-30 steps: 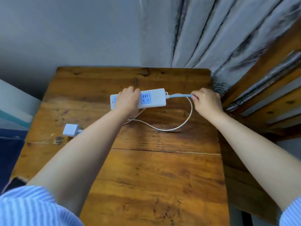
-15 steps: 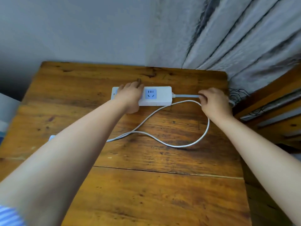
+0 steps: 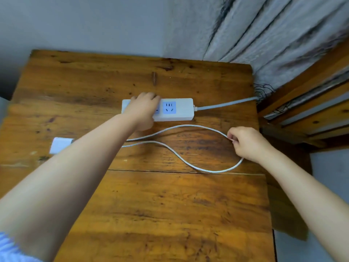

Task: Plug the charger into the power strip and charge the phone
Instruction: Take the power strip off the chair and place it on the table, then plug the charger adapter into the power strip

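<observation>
A white power strip (image 3: 182,110) with blue sockets lies across the far middle of the wooden table (image 3: 151,205). My left hand (image 3: 142,110) rests on its left half and grips it. Its grey cord (image 3: 226,104) runs off the table's right edge. A white charger block (image 3: 60,145) sits at the left, partly behind my left forearm. Its thin white cable (image 3: 170,150) loops across the table. My right hand (image 3: 247,143) pinches this cable at the right end of the loop. No phone is in view.
A grey wall stands behind the table and grey curtains (image 3: 273,35) hang at the back right. Wooden furniture (image 3: 311,110) stands close to the table's right edge. A tangle of dark wire (image 3: 263,90) lies at the back right corner.
My right hand has let go of the strip's grey cord and moved nearer and down onto the thin white charger cable. My left hand stays on the power strip. The camera has shifted.
</observation>
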Available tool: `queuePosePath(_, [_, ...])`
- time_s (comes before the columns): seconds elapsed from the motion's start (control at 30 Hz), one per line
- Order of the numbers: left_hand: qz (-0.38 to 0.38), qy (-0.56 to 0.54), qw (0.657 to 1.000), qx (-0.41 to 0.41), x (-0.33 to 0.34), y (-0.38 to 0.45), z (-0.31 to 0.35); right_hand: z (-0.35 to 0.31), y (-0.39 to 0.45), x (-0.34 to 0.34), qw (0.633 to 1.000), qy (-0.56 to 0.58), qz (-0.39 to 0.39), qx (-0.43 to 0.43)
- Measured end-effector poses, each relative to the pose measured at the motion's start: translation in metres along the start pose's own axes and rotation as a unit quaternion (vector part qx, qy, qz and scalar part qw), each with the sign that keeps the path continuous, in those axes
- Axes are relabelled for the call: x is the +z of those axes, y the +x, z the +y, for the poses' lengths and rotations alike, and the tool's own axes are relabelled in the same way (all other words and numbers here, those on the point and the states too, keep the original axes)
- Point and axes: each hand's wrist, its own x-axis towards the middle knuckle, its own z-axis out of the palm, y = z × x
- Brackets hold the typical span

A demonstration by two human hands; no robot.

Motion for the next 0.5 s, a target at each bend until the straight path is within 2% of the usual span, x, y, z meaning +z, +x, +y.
queuePosePath(0.1, [0.0,-0.013,1.0,0.011,0.009,-0.017,0.008,0.002,-0.022,0.002,0.996,-0.04,-0.085,-0.008])
queuePosePath(0.27, [-0.025,-0.012,0.999,0.019,0.019,-0.044,0.019,0.004,-0.038,-0.001,0.992,-0.058,-0.108,0.017])
queuePosePath(0.37, [-0.034,-0.01,0.999,0.014,0.024,-0.056,0.021,-0.002,-0.046,0.0,0.993,-0.084,-0.077,0.021])
queuePosePath(0.5, [0.005,-0.015,1.0,0.0,0.026,-0.068,0.018,-0.021,-0.053,0.007,0.993,-0.11,0.03,-0.026])
